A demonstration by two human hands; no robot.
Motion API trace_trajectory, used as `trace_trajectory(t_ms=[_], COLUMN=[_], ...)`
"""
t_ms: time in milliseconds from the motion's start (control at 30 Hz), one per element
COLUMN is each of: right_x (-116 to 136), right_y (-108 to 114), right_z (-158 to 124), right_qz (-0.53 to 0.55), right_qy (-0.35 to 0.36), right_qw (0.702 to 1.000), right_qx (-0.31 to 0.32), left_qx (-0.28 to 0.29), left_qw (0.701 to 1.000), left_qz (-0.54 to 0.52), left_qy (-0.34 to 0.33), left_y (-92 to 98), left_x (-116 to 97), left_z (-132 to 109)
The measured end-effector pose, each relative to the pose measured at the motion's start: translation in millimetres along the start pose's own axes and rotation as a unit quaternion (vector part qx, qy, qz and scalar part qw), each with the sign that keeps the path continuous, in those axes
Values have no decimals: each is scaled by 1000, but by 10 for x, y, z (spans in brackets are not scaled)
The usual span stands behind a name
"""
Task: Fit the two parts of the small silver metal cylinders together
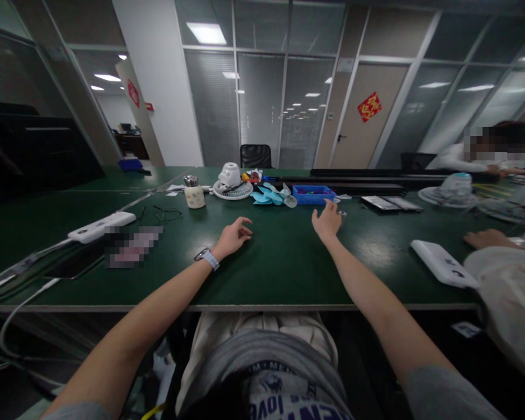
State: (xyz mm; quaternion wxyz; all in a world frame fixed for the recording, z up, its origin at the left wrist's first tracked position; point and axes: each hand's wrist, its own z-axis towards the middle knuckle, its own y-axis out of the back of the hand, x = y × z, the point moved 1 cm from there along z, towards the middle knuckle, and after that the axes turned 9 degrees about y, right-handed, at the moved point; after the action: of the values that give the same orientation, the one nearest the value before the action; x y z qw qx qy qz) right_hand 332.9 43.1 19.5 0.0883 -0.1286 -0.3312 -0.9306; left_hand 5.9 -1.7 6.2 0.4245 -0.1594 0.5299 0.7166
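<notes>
My left hand (234, 238) hovers over or rests on the green table (280, 280), fingers curled a little and apart, with nothing in them; whether it touches the surface I cannot tell. A watch (207, 258) is on that wrist. My right hand (327, 221) reaches forward with its fingers spread, just in front of a blue tray (314, 195) of small dark items, and holds nothing visible. A small shiny piece (342, 214) lies beside its fingers. Left of the tray are light-blue fan blades (271, 195), and beyond them a white fan body (230, 175) on a round grille (233, 190).
A cream bottle (195, 193) stands back left. White power strip (107, 226), cables and a dark phone-like slab (76, 261) lie left. To the right are a white box-shaped device (443, 263), flat dark-and-white items (391, 203) and a co-worker's sleeve (505, 291) and hand (487, 238).
</notes>
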Motion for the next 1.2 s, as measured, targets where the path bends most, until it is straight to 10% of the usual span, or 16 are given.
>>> trace_trajectory(t_ms=[133,333,533,767,900,1100,1200], right_x=[361,1037,1247,1229,1248,585,18], right_y=[-57,-221,-192,-115,-82,143,202], right_z=[-129,-545,-675,-665,-593,-27,188], right_qz=[169,532,664,687,665,394,175], right_qy=[77,61,-75,-160,-138,-2,44], right_qw=[976,764,639,605,646,915,984], right_qx=[113,360,381,369,349,85,-11], left_qx=[-21,-45,-73,-138,-153,-140,-119], left_qw=[997,989,983,965,961,973,980], left_qz=[-50,-89,-27,25,37,32,34], left_qy=[-45,-106,-166,-221,-225,-180,-153], left_y=[-4,-67,-87,-85,-89,-51,-39], left_x=[-90,-272,-293,-347,-339,-319,-301], left_z=[-22,-74,-106,-148,-137,-115,-115])
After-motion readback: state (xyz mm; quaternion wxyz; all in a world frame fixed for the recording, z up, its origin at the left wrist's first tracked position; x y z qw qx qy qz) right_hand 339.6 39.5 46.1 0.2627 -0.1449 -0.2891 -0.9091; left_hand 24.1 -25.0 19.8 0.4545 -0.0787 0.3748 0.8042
